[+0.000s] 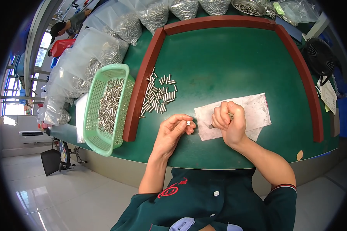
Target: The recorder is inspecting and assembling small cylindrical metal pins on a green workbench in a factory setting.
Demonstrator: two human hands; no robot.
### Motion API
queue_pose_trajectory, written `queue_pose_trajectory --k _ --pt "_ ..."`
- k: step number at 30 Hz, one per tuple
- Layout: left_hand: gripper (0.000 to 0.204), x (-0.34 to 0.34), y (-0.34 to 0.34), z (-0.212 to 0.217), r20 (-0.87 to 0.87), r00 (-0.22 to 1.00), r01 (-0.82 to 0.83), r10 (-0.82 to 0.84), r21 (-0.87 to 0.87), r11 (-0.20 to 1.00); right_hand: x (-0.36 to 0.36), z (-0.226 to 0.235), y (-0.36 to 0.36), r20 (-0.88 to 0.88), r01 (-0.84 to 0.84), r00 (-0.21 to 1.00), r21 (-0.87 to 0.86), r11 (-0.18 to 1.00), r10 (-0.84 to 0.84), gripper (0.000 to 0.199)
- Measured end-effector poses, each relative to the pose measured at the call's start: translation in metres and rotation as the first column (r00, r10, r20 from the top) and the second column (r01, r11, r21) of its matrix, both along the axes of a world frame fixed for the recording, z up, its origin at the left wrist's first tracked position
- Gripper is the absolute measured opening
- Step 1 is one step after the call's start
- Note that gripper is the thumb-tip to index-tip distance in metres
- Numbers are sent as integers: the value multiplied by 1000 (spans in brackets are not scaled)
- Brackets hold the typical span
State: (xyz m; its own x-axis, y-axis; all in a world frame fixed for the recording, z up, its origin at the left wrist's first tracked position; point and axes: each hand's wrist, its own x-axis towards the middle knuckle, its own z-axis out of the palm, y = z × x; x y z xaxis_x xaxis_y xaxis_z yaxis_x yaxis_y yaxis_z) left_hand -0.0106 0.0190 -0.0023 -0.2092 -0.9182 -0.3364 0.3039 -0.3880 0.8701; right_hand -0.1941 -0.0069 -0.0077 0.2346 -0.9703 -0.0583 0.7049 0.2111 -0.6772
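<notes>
My left hand (169, 134) pinches a small metal cylinder (188, 123) between thumb and fingers, its bright round end showing. My right hand (233, 123) is closed in a fist around a hand tool (211, 126); only a dark metal tip sticks out toward the left hand, so its kind is hidden. Under the right fist lies a stained, pale sheet (258, 111) of cloth or paper on the green table. Left of my hands, several loose metal cylinders (154, 98) are scattered beside the red-brown wooden rail.
A red-brown rail (219, 20) frames the green tabletop (227, 57) on three sides. Outside it, at left, stands a light green basket (129, 81) of metal cylinders. Clear bags (153, 15) of metal parts line the back and left. A black fan (319, 57) stands right; another person (75, 23) is far left.
</notes>
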Motion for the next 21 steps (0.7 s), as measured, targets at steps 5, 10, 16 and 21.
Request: queue_pose_trajectory --k 5,10,16,21 --pt "9 -19 7 10 497 868 144 -16 -220 965 0 1 0 0 16 1000 6 1000 -16 37" --pt "8 -40 4 14 830 547 424 114 -391 817 -3 4 -1 67 62 996 -16 998 -61 37" --pt "12 -46 3 -3 830 478 482 287 -521 704 -6 3 1 65 112 992 1 994 -112 37" --pt "11 -45 4 -5 827 486 453 284 -516 727 -5 3 2 62 83 995 8 996 -84 37"
